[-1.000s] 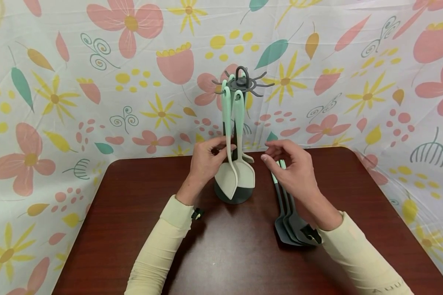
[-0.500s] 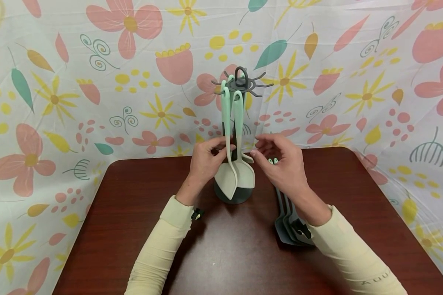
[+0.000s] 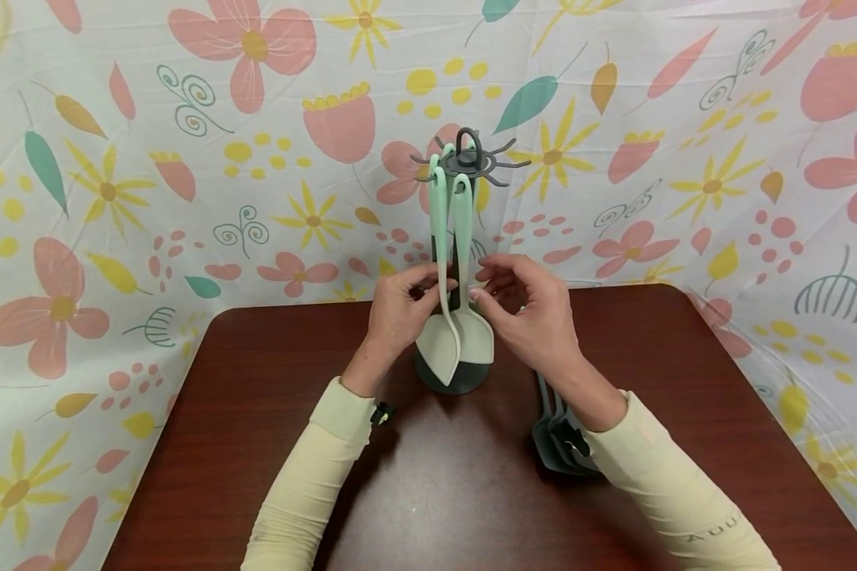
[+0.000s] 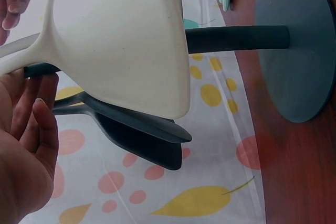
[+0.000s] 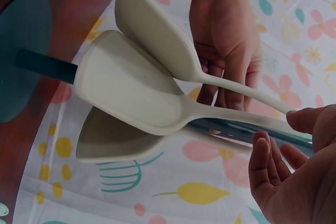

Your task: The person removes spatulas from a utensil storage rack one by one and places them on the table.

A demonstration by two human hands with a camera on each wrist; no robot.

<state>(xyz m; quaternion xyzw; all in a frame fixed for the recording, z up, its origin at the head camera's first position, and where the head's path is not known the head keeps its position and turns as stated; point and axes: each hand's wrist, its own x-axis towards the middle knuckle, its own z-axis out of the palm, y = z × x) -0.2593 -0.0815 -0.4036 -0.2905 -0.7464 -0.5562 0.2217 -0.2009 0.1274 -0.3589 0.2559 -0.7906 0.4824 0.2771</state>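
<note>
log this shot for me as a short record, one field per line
surface: dark reddish table
backdrop: floral cloth
fixture: upright stand, hooks at top
hung pale: three cream-headed utensils, seen from the right wrist
hung dark: two dark-headed utensils, seen from the left wrist
loose: dark utensils on the table, partly hidden
left hand: left hand at the stand, grip unclear
right hand: right hand beside the cream-headed utensils, fingers loosely curved

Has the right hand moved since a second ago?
Yes: in the head view, the right hand has moved left, closer to the utensil stand, which stays put.
</note>
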